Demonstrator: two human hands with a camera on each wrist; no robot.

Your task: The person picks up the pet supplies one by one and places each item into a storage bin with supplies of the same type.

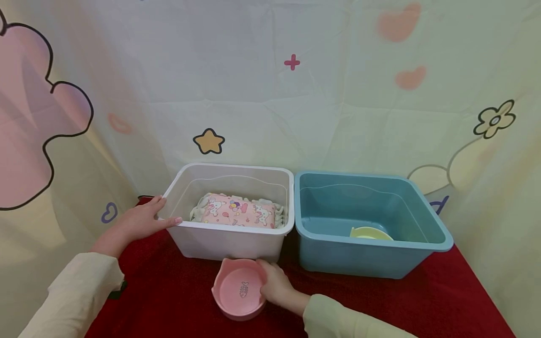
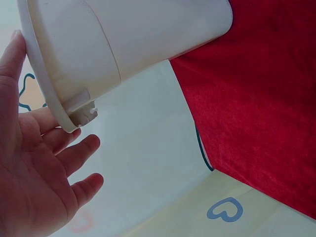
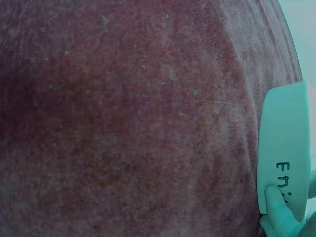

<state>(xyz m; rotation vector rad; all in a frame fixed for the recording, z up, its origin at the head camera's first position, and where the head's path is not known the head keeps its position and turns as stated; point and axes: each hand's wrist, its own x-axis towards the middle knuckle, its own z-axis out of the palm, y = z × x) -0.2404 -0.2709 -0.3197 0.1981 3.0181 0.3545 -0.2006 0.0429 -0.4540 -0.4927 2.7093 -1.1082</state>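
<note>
On the red cloth stands a pink cat-eared pet bowl (image 1: 238,291) with a fishbone print inside. My right hand (image 1: 276,284) grips its right rim; in the right wrist view, fingers (image 3: 279,210) lie against the bowl's lettered outer wall (image 3: 284,128), tinted green there. At the near left corner of the white tub (image 1: 228,241), my left hand (image 1: 145,219) touches the rim, thumb along the front and the other fingers at the side, loosely spread. Inside that tub lies a pink cushion-like thing (image 1: 238,211) with cartoon print, on top of whitish knobbly material (image 1: 196,213).
A blue tub (image 1: 351,256) stands right of the white one, with a pale yellow bowl (image 1: 372,232) partly hidden behind its front wall. Behind both hangs a printed curtain (image 1: 321,131). The red cloth (image 1: 177,300) covers the table. Something small and dark lies by the left sleeve.
</note>
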